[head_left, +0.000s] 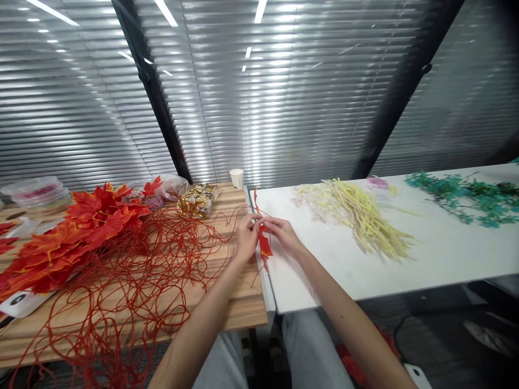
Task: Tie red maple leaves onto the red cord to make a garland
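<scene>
My left hand (245, 235) and my right hand (282, 234) meet above the seam between a wooden table (227, 308) and a white table (438, 254). Between their fingertips they pinch a thin red stem (255, 201) with a red-orange fabric leaf (265, 246) hanging from it. The stem's tip stands up above the hands. A tangle of red stems (133, 275) spreads over the wooden table to the left of my left hand. A heap of orange-red maple leaves (77, 227) lies further left.
A small white paper cup (237, 178) stands at the wooden table's back edge beside gold foil packets (198, 201). Clear plastic tubs (36, 193) sit far left. Pale yellow stems (360, 216) and teal-green foliage (466, 197) lie on the white table. Window blinds behind.
</scene>
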Available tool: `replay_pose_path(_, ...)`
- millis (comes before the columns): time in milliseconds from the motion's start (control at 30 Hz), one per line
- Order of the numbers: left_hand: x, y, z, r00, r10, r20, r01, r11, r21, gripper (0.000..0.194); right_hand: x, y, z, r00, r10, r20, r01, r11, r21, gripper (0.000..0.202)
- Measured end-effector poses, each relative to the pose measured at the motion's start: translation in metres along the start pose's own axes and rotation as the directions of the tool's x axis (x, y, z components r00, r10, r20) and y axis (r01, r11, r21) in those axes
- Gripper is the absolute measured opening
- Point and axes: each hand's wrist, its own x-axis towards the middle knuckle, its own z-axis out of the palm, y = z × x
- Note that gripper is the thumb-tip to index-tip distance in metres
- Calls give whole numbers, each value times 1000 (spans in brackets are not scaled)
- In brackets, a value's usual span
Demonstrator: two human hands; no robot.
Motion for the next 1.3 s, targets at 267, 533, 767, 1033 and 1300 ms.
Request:
replay_pose_path(267,1,-1,0,999,16,-46,-14,999,45,13,0,1,0,1000,3,-30,-3,1000,12,20)
replay_pose_path(533,1,1,0,998,11,-54,-8,998,64,16,-1,-2,3,1000,-1,-21,1,1000,2,19)
replay_pose_path(767,2,-3,0,998,-7,-64,9,999,45,14,-2,-4,3,1000,-9,-1,9,999,-47,20)
replay_pose_path(1033,2,-1,1,997,-28,-68,29,999,24,13,-1,-2,2,1000,-22,9,22,997,-69,24)
replay_pose_path(1300,2,2,0,997,-27,-70,29,999,26,11,-2,-4,3,1000,-7,5,7,997,-71,25)
